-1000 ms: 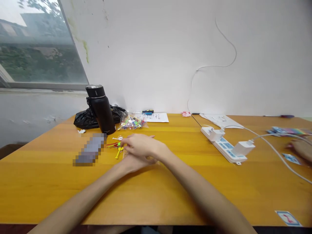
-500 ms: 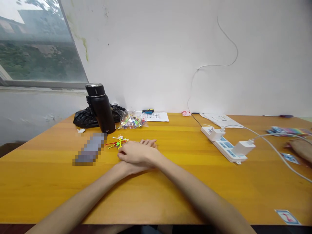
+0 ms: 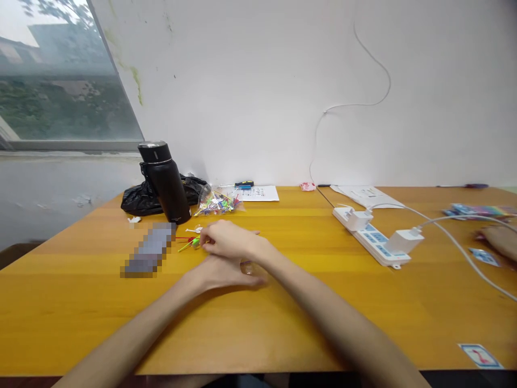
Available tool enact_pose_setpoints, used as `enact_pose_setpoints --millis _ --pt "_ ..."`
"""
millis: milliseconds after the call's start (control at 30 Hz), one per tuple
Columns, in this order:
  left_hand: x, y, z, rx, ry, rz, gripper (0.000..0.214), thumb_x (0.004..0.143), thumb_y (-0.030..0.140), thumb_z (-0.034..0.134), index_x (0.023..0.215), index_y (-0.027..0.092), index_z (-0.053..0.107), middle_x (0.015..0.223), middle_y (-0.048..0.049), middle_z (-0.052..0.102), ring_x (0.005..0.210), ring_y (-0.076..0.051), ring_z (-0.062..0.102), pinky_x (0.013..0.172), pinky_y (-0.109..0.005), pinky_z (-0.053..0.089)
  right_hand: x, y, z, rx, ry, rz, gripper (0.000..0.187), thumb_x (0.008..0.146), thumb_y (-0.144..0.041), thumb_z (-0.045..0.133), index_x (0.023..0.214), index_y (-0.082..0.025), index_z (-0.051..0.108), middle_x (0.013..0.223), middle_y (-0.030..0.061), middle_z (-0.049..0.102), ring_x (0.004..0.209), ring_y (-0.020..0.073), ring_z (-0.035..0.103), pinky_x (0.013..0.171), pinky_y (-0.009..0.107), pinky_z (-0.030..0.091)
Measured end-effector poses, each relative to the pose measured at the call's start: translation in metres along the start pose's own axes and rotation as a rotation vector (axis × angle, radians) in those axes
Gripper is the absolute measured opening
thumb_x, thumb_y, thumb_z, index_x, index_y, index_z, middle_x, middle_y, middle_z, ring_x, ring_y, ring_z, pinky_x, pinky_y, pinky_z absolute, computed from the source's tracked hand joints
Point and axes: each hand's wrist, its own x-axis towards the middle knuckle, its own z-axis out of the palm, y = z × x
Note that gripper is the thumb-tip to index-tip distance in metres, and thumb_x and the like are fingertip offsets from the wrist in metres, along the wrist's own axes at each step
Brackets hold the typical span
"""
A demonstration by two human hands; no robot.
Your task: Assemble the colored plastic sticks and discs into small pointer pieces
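Note:
My right hand crosses over my left wrist, its fingers curled down beside a small group of thin coloured plastic pieces, red and green-yellow. What its fingertips hold, if anything, is hidden. Under it, my left hand lies low over the table with its thumb stretched out to the right. A clear shiny thing shows between the left thumb and my right wrist; its kind is unclear. Most left fingers are covered by the right hand. A small white piece lies just behind the coloured ones.
A black flask stands before a black plastic bag. Beside them lies a clear bag of coloured pieces. Left is a blurred-out flat object. A power strip with cables sits right; another person's hand is at far right.
My left thumb has swung out to the right and toward me, uncovering the clear thing. My right hand has shifted slightly up and right, and the yellow piece at its fingers is largely out of sight.

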Motion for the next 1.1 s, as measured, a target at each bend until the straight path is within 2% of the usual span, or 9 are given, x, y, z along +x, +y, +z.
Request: enact_pose_setpoints --millis 67,133,300,433,600,700,867,1000,1100 --pt "-0.007 0.004 -0.008 0.05 -0.096 0.038 0.068 0.063 0.053 0.075 0.122 0.024 0.058 0.111 -0.0089 0.067 0.105 -0.037 0.062 0.089 -0.045 0.051 -0.002 0.006 -0.016 -0.008 0.046 -0.043 0.016 0.087 -0.007 0.057 0.089 -0.014 0.072 0.09 0.0068 0.073 0.078 0.0166 0.061 0.072 0.026 0.041" --pt "-0.007 0.008 -0.013 0.077 -0.111 0.092 0.072 0.067 0.053 0.074 0.129 0.023 0.053 0.12 -0.011 0.065 0.11 -0.037 0.06 0.094 -0.048 0.048 -0.006 0.01 -0.031 0.001 0.108 -0.019 0.018 0.089 -0.006 0.056 0.09 -0.013 0.072 0.089 0.0061 0.073 0.077 0.0147 0.06 0.072 0.025 0.04" --pt "0.001 0.008 -0.014 0.05 -0.059 0.087 0.074 0.076 0.054 0.069 0.139 0.024 0.045 0.134 -0.0124 0.058 0.12 -0.036 0.056 0.099 -0.05 0.046 -0.024 0.014 -0.064 0.04 0.252 0.046 0.02 0.091 -0.007 0.054 0.093 -0.014 0.072 0.082 0.0035 0.07 0.071 0.0115 0.057 0.068 0.023 0.038" --pt "0.003 0.006 -0.015 0.007 0.008 0.09 0.071 0.08 0.052 0.067 0.141 0.023 0.043 0.132 -0.012 0.058 0.12 -0.033 0.056 0.103 -0.048 0.043 -0.043 0.021 -0.091 0.05 0.323 0.074 0.019 0.092 -0.011 0.053 0.093 -0.015 0.072 0.085 0.004 0.071 0.073 0.012 0.058 0.068 0.023 0.04" --pt "0.003 0.008 -0.019 -0.021 0.059 0.056 0.057 0.084 0.049 0.065 0.132 0.022 0.048 0.124 -0.0115 0.061 0.111 -0.03 0.06 0.095 -0.045 0.046 -0.068 0.03 -0.119 0.056 0.362 0.144 0.019 0.091 -0.017 0.054 0.094 -0.017 0.073 0.088 0.004 0.072 0.076 0.0134 0.062 0.069 0.023 0.043" --pt "0.003 0.008 -0.019 -0.035 0.075 0.046 0.056 0.084 0.048 0.065 0.131 0.023 0.048 0.117 -0.0096 0.062 0.104 -0.028 0.061 0.092 -0.044 0.047 -0.081 0.034 -0.131 0.078 0.332 0.191 0.021 0.091 -0.017 0.053 0.096 -0.017 0.073 0.091 0.0043 0.073 0.079 0.0141 0.063 0.069 0.023 0.044" --pt "0.004 0.007 -0.019 -0.068 0.104 0.048 0.055 0.085 0.046 0.065 0.131 0.023 0.046 0.113 -0.007 0.06 0.103 -0.026 0.06 0.091 -0.042 0.047 -0.091 0.038 -0.141 0.072 0.18 0.271 0.023 0.089 -0.016 0.052 0.096 -0.017 0.074 0.091 0.0039 0.074 0.079 0.0143 0.065 0.065 0.022 0.044" --pt "0.006 0.005 -0.019 -0.086 0.122 0.05 0.053 0.086 0.044 0.065 0.131 0.024 0.045 0.116 -0.0066 0.058 0.107 -0.026 0.058 0.094 -0.042 0.046 -0.089 0.039 -0.14 0.071 0.092 0.304 0.025 0.086 -0.014 0.053 0.097 -0.018 0.076 0.09 0.0037 0.075 0.081 0.015 0.067 0.063 0.022 0.045" --pt "0.007 0.004 -0.019 -0.098 0.136 0.048 0.052 0.086 0.043 0.065 0.13 0.024 0.045 0.118 -0.0067 0.057 0.109 -0.025 0.056 0.096 -0.041 0.045 -0.083 0.042 -0.131 0.131 -0.014 0.3 0.026 0.084 -0.011 0.054 0.096 -0.017 0.077 0.09 0.0044 0.076 0.083 0.0159 0.069 0.067 0.021 0.049"
